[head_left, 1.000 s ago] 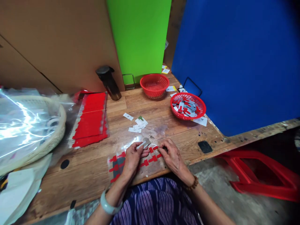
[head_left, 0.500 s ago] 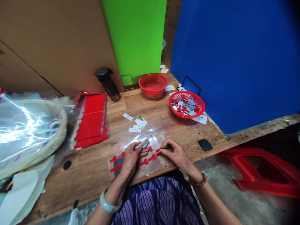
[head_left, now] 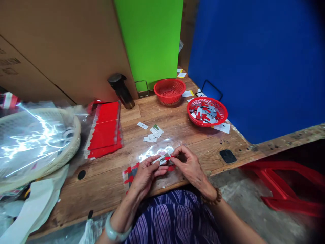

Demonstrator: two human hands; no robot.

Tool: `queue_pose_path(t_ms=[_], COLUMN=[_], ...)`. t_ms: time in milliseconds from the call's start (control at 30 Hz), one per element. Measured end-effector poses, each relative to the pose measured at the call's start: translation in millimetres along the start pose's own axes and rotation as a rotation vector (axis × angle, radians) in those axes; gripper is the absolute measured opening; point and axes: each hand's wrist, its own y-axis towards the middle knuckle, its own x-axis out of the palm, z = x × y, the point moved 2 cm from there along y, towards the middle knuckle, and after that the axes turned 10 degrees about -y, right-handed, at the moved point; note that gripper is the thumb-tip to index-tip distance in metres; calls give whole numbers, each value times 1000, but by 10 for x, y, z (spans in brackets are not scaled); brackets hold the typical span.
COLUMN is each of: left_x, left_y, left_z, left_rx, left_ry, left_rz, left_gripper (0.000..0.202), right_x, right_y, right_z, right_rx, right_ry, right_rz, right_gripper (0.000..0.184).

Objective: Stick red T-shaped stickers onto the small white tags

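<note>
Left hand (head_left: 146, 173) pinches a small grey metal plate (head_left: 161, 159), probably stiff, by its edges; right hand (head_left: 190, 165) nips a flimsy-looking red adhesive tab (head_left: 168, 157) against it.

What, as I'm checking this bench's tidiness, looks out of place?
White slips lie scattered on the table, more beside the filled red basket. The left hand holds a grey piece; the right hand pinches its red tab.

Surface (head_left: 182, 135): worn wood, matt, grained.
Film (head_left: 158, 150): clear plastic, glossy.
Plate (head_left: 160, 160): grey, matt, looks like metal.
Tab (head_left: 167, 158): red, smooth.
Empty basket (head_left: 169, 90): red plastic mesh.
Box (head_left: 63, 44): matt cardboard.
Wrap (head_left: 33, 135): glossy, crinkled plastic.
</note>
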Motion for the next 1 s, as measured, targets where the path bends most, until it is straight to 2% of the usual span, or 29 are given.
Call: queue_pose_path(t_ms=[433,1000], left_x=[31,45], left_y=[-41,-67], left_z=[-5,3], left_rx=[-16,-3], left_ry=[23,65], left_rz=[-41,-60], left_gripper=[25,21], right_x=[34,56], right_y=[-48,-48], right_z=[-99,-17], right_rx=[-33,-87], right_ry=[-74,-127], right_rz=[-50,-55], right_gripper=[6,7])
